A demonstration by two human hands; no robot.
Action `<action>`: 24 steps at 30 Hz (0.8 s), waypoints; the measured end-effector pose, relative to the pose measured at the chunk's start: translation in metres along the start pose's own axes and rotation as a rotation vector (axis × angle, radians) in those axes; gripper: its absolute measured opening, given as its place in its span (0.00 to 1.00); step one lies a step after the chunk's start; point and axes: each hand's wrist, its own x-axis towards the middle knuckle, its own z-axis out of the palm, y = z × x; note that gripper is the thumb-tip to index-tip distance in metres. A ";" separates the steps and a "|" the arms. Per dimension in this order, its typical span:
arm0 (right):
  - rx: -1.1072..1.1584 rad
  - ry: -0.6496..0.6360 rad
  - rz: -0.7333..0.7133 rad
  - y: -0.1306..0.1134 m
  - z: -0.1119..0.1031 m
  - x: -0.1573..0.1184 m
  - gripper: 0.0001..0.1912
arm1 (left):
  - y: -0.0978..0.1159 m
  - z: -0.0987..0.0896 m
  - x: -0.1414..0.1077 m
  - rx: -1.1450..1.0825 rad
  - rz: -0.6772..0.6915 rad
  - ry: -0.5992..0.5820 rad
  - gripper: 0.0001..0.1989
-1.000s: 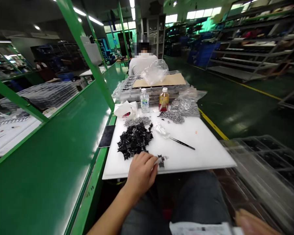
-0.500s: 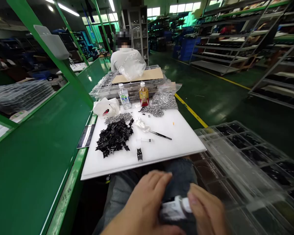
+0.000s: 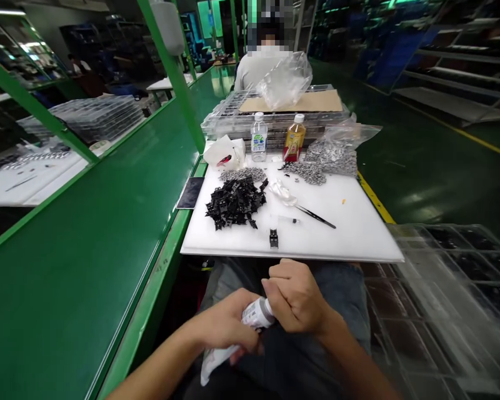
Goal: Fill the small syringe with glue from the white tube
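Over my lap, my left hand point(image 3: 231, 322) is wrapped round a white squeeze tube point(image 3: 256, 314) with grey print. The flattened tail of the tube sticks out below that hand. My right hand point(image 3: 298, 300) is closed at the tube's capped end, its fingers hiding most of the cap. Just beyond my hands, on the white foam board point(image 3: 341, 241), lie a small black plastic part point(image 3: 274, 238), a syringe point(image 3: 286, 220) and black tweezers point(image 3: 316, 216).
A heap of black plastic parts point(image 3: 235, 203) covers the board's left side. Behind it are small grey pieces point(image 3: 244, 175), a clear bottle point(image 3: 259, 139), an amber drink bottle point(image 3: 295, 139) and a bag of grey pieces point(image 3: 335, 153). Clear compartment trays point(image 3: 454, 278) stand at right. A person point(image 3: 270, 64) sits ahead.
Both hands and the tube have shifted left and up into fuller view, the right hand now closed at the cap. My view has turned left, so the board appears further right.
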 end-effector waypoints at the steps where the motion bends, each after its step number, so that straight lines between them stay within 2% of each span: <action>1: 0.058 -0.029 -0.056 -0.003 -0.006 0.000 0.22 | -0.004 -0.003 0.001 -0.089 0.000 -0.097 0.12; 2: 0.138 -0.059 -0.083 -0.005 -0.012 -0.002 0.16 | -0.007 -0.006 0.002 -0.165 0.007 -0.158 0.14; 4: 0.339 -0.113 -0.050 -0.008 -0.021 -0.007 0.04 | -0.011 -0.011 0.005 -0.278 0.041 -0.190 0.15; 6: 0.486 -0.145 0.051 -0.007 -0.022 -0.013 0.14 | -0.013 -0.014 0.008 -0.345 0.075 -0.167 0.15; 8: 0.508 -0.121 0.139 -0.006 -0.018 -0.018 0.27 | -0.012 -0.014 0.010 -0.375 0.096 -0.130 0.14; 9: 0.459 -0.093 0.189 -0.005 -0.014 -0.018 0.31 | -0.012 -0.014 0.011 -0.379 0.102 -0.111 0.14; 11: 0.227 -0.057 0.309 -0.005 -0.009 -0.015 0.25 | -0.010 -0.014 0.012 -0.372 0.107 -0.080 0.14; 14: -0.142 -0.154 0.418 -0.007 -0.014 -0.006 0.27 | -0.008 -0.018 0.013 -0.352 0.101 -0.073 0.15; 16: -0.137 -0.246 0.347 -0.008 -0.023 -0.001 0.24 | -0.010 -0.022 0.015 -0.359 0.092 -0.110 0.16; 19: 0.059 -0.278 0.143 -0.004 -0.040 0.001 0.09 | -0.017 -0.026 0.020 -0.423 0.081 -0.212 0.19; 20: 0.107 -0.259 0.078 -0.001 -0.046 -0.001 0.05 | -0.020 -0.027 0.022 -0.457 0.081 -0.249 0.19; 22: 0.173 -0.171 -0.019 0.007 -0.060 -0.005 0.07 | -0.028 -0.028 0.026 -0.531 0.092 -0.305 0.18; 24: 0.137 0.020 -0.025 0.021 -0.077 -0.012 0.11 | -0.035 -0.029 0.029 -0.593 0.119 -0.310 0.16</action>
